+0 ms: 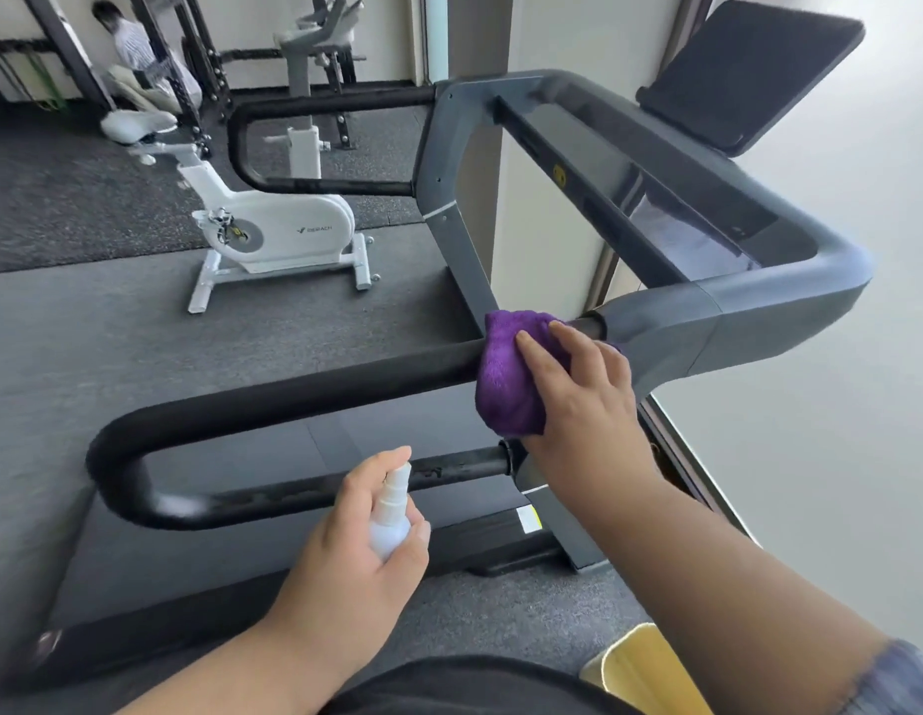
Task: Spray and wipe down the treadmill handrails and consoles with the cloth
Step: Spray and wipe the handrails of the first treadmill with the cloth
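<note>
Clearly the wiping step is in hand, on the near handrail (294, 389) of the treadmill. Taken from the left: the rail's black looped end curves round at the left and runs back along a lower bar. Below that bar the left hand (356, 554) is closed around a small white spray bottle (390, 518), nozzle up and pointing toward the lower bar, with the forefinger near the pump top. Further right, the right hand (583, 399) presses a bunched purple cloth (506, 374) onto the upper bar, fingers spread over it, just where the black padding meets the grey frame (671, 343). The next move, I judge, calls for drawing the cloth leftward along the padding toward the loop, then round to the lower bar, with a fresh spray there first. The console (743, 74) stands at the far right corner of the frame, and the far handrail (320, 103) lies beyond; both look yet to be done. A white exercise bike (273, 229) stands well apart on the floor and a crouching person (139, 59) farther off; neither blocks the reach.
</note>
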Motion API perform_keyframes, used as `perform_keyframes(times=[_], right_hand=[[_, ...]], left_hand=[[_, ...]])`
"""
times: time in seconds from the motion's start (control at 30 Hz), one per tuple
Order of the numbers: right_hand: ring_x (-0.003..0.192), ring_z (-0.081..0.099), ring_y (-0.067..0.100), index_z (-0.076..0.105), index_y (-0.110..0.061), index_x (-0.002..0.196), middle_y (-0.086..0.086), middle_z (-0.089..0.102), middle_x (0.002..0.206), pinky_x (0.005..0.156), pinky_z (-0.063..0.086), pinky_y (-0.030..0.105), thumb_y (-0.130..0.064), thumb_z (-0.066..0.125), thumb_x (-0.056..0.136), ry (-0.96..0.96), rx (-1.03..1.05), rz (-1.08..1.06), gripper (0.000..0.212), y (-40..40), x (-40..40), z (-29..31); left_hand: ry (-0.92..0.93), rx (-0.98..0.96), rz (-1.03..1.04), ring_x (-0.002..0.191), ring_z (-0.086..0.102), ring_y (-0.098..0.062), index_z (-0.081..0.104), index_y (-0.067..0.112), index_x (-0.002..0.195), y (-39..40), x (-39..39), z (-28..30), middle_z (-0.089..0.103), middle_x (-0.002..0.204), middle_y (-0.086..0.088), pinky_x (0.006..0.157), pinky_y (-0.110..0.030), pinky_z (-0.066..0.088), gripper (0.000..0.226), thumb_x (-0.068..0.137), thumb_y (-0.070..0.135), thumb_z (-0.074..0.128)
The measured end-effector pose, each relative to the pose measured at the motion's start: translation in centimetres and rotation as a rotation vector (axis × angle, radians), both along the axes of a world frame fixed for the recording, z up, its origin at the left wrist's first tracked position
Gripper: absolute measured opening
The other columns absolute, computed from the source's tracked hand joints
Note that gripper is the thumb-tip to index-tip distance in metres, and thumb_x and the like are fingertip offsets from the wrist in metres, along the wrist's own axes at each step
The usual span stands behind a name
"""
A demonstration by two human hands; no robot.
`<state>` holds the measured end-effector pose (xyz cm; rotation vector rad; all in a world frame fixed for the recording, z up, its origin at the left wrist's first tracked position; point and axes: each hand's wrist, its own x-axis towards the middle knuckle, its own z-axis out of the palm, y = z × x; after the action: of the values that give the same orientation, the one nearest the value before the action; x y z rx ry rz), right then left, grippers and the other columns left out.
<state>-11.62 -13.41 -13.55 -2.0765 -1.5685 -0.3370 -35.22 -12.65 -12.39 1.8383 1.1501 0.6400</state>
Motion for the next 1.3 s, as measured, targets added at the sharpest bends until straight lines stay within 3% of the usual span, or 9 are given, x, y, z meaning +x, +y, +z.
perform_keyframes(times=[0.27,0.37,0.47,0.57,0.7,0.77,0.87,1.1,1.3], right_hand=[[0.122,0.034,0.032,0.048,-0.026,0.144,0.006,0.037,0.147,0.099,0.047,0.050,-0.022,0.090,0.060,0.111,0.003,0.149,0.095,-1.4,1.2,-1.1],[0.125,0.033,0.026,0.046,-0.029,0.147,0.001,0.038,0.146,0.103,0.042,0.040,-0.024,0.089,0.065,0.161,-0.165,0.232,0.093,-2.3,1.3,-2.4],[0.125,0.040,0.013,0.043,-0.037,0.148,-0.009,0.042,0.142,0.109,0.038,0.030,-0.026,0.076,0.080,0.571,-0.375,0.239,0.076,-2.5,1.2,-4.8],[0.103,0.063,0.006,0.055,-0.051,0.125,-0.014,0.063,0.119,0.095,0.054,0.036,-0.031,0.064,0.085,1.115,-0.376,0.164,0.046,-2.6,0.7,-5.7],[0.089,0.067,0.002,0.056,-0.049,0.108,-0.022,0.069,0.094,0.074,0.054,0.018,-0.022,0.066,0.091,1.356,-0.291,0.187,0.033,-2.8,0.5,-6.0],[0.100,0.063,0.001,0.056,-0.047,0.119,-0.025,0.067,0.105,0.082,0.052,0.016,-0.014,0.064,0.088,1.164,-0.232,0.278,0.045,-2.2,0.1,-5.8],[0.129,0.043,0.021,0.047,-0.028,0.144,-0.003,0.049,0.141,0.110,0.036,0.034,-0.031,0.072,0.075,0.551,-0.227,0.393,0.073,0.5,-0.6,-6.8],[0.137,0.027,0.035,0.033,-0.025,0.147,0.010,0.033,0.149,0.110,0.033,0.050,-0.053,0.066,0.082,-0.135,-0.625,0.416,0.078,5.9,-0.9,-9.4],[0.127,0.042,0.033,0.035,-0.026,0.143,0.006,0.047,0.137,0.106,0.035,0.049,-0.050,0.065,0.082,-0.132,-0.610,0.319,0.072,6.8,-3.5,-12.1]], left_hand=[[0.037,-0.024,0.118,0.084,0.061,-0.004,0.034,0.073,0.109,-1.8,2.7,-0.5,0.061,0.097,0.029,0.073,-0.017,0.044,0.062,0.089,0.022,0.063],[0.055,-0.006,0.166,0.077,0.060,-0.006,0.032,0.074,0.109,-2.3,3.4,-0.7,0.059,0.096,0.032,0.069,-0.020,0.045,0.061,0.088,0.026,0.062],[0.064,0.005,0.196,0.084,0.059,-0.003,0.030,0.077,0.108,-2.9,3.8,-1.1,0.057,0.100,0.034,0.070,-0.011,0.043,0.063,0.089,0.026,0.062],[0.084,-0.004,0.237,0.084,0.059,-0.004,0.030,0.076,0.109,-3.4,3.6,-1.8,0.060,0.098,0.028,0.070,-0.013,0.042,0.064,0.089,0.025,0.062],[0.112,-0.023,0.292,0.085,0.057,-0.002,0.028,0.079,0.105,-3.8,3.1,-2.3,0.057,0.099,0.030,0.069,-0.017,0.042,0.063,0.090,0.026,0.059],[0.117,-0.025,0.313,0.085,0.057,-0.001,0.028,0.079,0.104,-3.9,2.9,-2.5,0.057,0.099,0.031,0.069,-0.017,0.041,0.063,0.091,0.026,0.059],[0.134,-0.016,0.326,0.088,0.056,0.001,0.029,0.078,0.106,-3.8,2.8,-2.9,0.056,0.100,0.033,0.071,-0.016,0.041,0.063,0.090,0.025,0.060],[0.198,-0.042,0.326,0.082,0.058,-0.001,0.030,0.073,0.110,-4.0,1.0,-3.1,0.058,0.094,0.030,0.068,-0.013,0.040,0.058,0.090,0.027,0.060],[0.229,-0.090,0.384,0.070,0.059,-0.005,0.031,0.071,0.113,-3.2,-2.3,-3.5,0.059,0.089,0.028,0.067,-0.022,0.044,0.055,0.090,0.029,0.059]])
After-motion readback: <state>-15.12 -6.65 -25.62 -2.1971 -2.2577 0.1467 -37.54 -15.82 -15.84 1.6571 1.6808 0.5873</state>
